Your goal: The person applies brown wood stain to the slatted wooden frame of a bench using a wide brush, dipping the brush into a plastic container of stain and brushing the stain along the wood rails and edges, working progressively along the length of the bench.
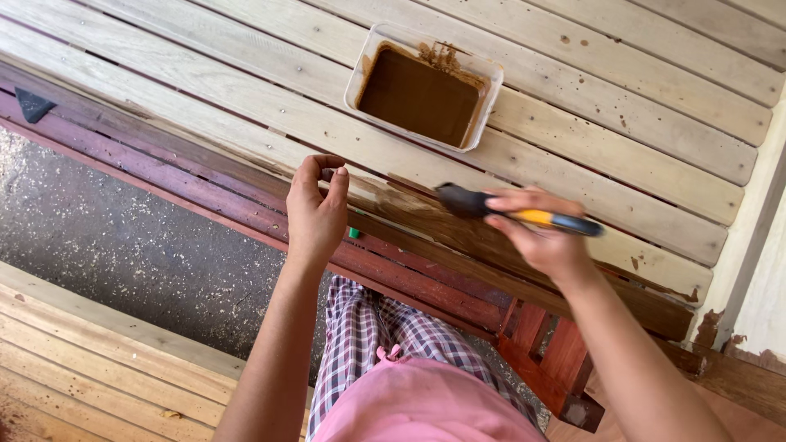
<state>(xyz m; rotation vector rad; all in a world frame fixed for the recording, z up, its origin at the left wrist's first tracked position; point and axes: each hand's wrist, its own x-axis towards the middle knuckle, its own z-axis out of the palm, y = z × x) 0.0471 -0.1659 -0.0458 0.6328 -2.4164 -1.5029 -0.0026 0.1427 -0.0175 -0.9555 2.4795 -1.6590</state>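
Brush point(463, 200) with yellow-and-black handle, clamped in right hand point(544, 233), bristles on the near pale slat where brown stain spreads.
Left hand point(318, 209) loosely curled, apparently empty, steadying at the surface point(246, 123) edge. Clear tub of brown stain point(422, 96) stands beyond, within reach; red frame point(426, 286) below; nothing obstructs.

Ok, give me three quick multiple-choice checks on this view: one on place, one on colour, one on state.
1. Where does the plastic tub sit?
A. On the pale slats
B. On the ground
C. In the left hand

2. What colour is the stain in it?
A. White
B. Brown
C. Blue

3. What does the right hand hold?
A. Nothing
B. A hammer
C. A brush

Key: 1 A, the tub rests on the slatted panel. 2 B, the liquid is brown. 3 C, the fingers grip the yellow-handled brush, its head on the darkened slat.
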